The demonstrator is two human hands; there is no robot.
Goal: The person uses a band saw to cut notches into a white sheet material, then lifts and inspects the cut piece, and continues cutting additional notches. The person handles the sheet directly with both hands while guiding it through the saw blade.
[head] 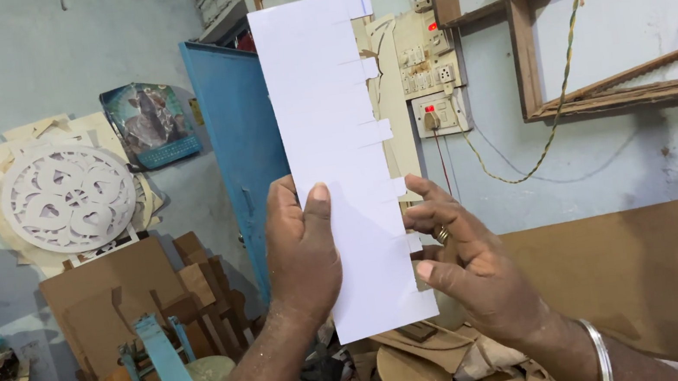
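Observation:
I hold up a tall white paper strip (331, 130) with stepped notches cut along its right edge. My left hand (302, 252) grips its lower left side, thumb on the front. My right hand (467, 265), with a ring and a metal bangle on the wrist, touches the notched right edge with its fingertips. A thin brown wooden piece (394, 113) shows just behind the paper's right edge.
A blue door (237, 143) stands behind. A round white carved panel (68, 198) hangs on the left wall above brown boards (108, 291). Switch boxes (433, 73) and wooden frames (527, 26) are on the right wall. Wood scraps (415, 372) lie below.

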